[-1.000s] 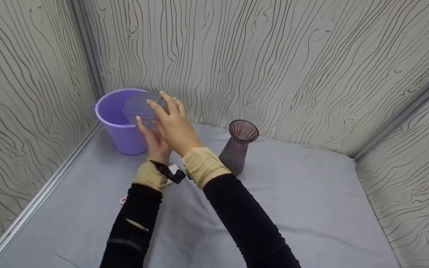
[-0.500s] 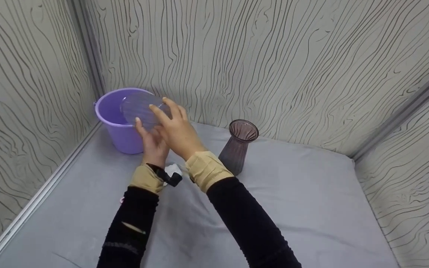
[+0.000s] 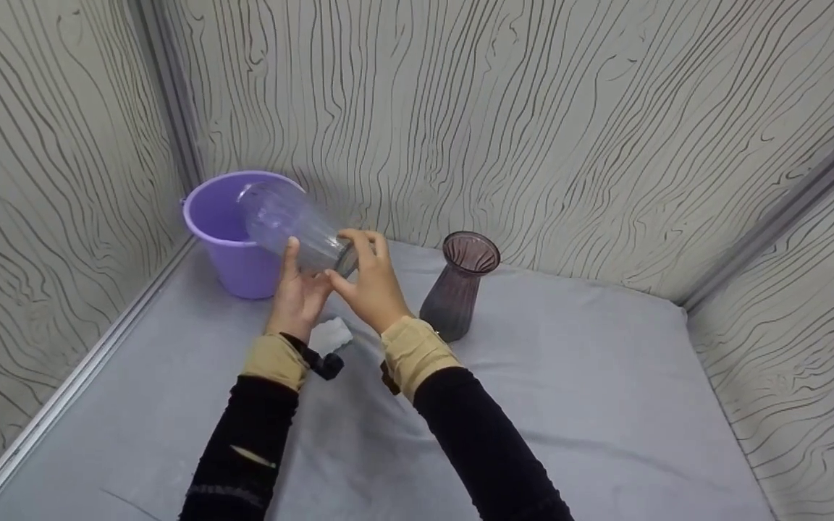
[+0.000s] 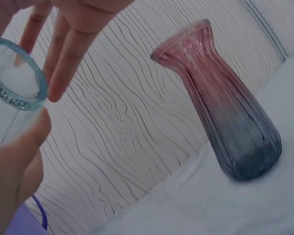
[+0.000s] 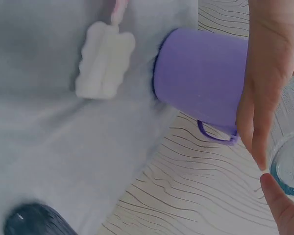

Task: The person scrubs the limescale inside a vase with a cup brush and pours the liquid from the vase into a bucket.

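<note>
A clear glass vase (image 3: 283,217) lies tilted in both hands, its wide end overlapping the opening of the purple bucket (image 3: 243,269) and its thick base towards the right. My left hand (image 3: 300,295) holds it from below, thumb raised along the near side. With thumb and fingers my right hand (image 3: 375,284) grips the base end. In the left wrist view the round glass base (image 4: 39,83) shows between the fingers. To the right of my hands a ribbed vase (image 3: 460,289), pink-purple at the top and grey-blue at the bottom, stands upright on the cloth.
A white sponge brush (image 3: 331,336) lies on the grey cloth (image 3: 569,405) below my hands; its pink handle (image 5: 119,11) shows in the right wrist view. Wood-patterned wall panels (image 3: 417,108) enclose the back and both sides.
The glass vase has swung so that more of its length shows, its base shifting right and down. My right hand has moved right and down with the base; my left hand has slid slightly down.
</note>
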`<state>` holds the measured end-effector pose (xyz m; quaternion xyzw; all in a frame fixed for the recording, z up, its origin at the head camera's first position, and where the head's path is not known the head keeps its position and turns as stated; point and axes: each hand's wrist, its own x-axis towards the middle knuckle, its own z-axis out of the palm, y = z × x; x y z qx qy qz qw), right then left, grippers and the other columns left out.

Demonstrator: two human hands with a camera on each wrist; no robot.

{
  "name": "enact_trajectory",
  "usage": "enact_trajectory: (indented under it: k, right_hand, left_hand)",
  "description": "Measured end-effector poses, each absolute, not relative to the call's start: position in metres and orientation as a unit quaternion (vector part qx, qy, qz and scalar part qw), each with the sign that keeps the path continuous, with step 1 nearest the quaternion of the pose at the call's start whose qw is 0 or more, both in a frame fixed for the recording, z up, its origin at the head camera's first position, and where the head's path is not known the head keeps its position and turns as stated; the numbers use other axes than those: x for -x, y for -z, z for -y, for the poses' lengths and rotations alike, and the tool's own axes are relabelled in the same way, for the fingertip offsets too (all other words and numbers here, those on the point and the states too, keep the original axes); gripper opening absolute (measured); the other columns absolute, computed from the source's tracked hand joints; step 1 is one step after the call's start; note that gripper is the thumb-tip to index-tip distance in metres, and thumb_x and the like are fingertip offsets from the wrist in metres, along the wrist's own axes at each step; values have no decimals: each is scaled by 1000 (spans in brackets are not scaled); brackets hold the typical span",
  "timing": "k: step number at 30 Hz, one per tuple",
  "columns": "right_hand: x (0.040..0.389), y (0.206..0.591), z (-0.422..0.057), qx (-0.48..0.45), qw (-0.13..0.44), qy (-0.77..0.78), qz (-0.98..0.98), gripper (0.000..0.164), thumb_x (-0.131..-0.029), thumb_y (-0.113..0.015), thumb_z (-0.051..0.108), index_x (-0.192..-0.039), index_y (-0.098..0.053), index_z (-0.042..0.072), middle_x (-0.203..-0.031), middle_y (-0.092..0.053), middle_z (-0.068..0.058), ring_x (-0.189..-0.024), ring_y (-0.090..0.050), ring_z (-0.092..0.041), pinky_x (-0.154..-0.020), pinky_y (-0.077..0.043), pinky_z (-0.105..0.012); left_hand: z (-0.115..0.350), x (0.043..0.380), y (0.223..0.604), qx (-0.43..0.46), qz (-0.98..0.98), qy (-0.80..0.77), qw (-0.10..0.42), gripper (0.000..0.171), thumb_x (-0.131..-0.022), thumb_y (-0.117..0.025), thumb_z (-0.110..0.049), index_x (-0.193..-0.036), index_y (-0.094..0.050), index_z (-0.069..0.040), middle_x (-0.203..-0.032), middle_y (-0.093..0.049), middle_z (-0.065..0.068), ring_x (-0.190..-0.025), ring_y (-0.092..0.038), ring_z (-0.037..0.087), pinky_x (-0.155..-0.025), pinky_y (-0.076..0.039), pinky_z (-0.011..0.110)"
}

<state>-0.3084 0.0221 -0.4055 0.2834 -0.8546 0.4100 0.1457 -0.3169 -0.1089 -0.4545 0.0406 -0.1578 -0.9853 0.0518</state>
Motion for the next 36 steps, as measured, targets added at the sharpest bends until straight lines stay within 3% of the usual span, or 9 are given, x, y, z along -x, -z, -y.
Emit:
enact_trajectory:
  k: [5,11,20,24,30,36]
  right_hand:
    - [306,426,-30,-231,95,-502,828,58,-87,-79,8,-137,-50,8,-134,-43,-16,-118,-57,-31,-95,-54,-32]
    - [299,450,-42,-180,61,-563,804,65,-85,-81,6,-139,-45,7,-136,-43,-18,-122,-56,-39,-99,-52,-42]
    - [280,478,-59,-144,61,-602,783,78,-82,-82,8,-145,-36,9,-136,-45,-15,-125,-51,-32,-101,-50,-49]
    - [270,484,-69,-158,67,-615,769,80,-87,-78,13,-151,-29,8,-142,-43,-16,-132,-46,-32,-110,-41,-52]
    - [256,492,-98,-189,35,-645,740,89,-94,-69,15,-158,-9,2,-155,-26,-27,-141,-34,-42,-116,-31,-55]
    - [244,503,-126,-202,5,-681,704,98,-92,-70,14,-158,1,-2,-164,-9,-30,-149,-19,-44,-118,-27,-56]
  left_hand:
    - [108,313,465,-47,241,966,78,79,-94,-74,-28,-155,-24,-28,-146,-35,17,-128,-42,40,-82,-58,44]
    - [104,307,475,-54,342,934,82,84,-98,-64,-12,-158,-9,-32,-156,-27,24,-138,-38,47,-107,-37,65]
    - [98,291,477,11,523,848,87,104,-84,-76,2,-159,-10,-28,-152,-35,22,-134,-44,41,-104,-44,58]
    - [92,281,480,47,610,786,94,116,-77,-86,-1,-161,-9,-21,-155,-35,22,-141,-38,40,-110,-38,56]
    - [78,265,486,115,668,730,83,121,-69,-93,-3,-160,-16,-22,-152,-42,21,-139,-42,40,-109,-38,61]
    - [64,255,495,165,679,713,55,117,-71,-93,-8,-159,-18,-23,-151,-43,19,-140,-41,39,-110,-37,61]
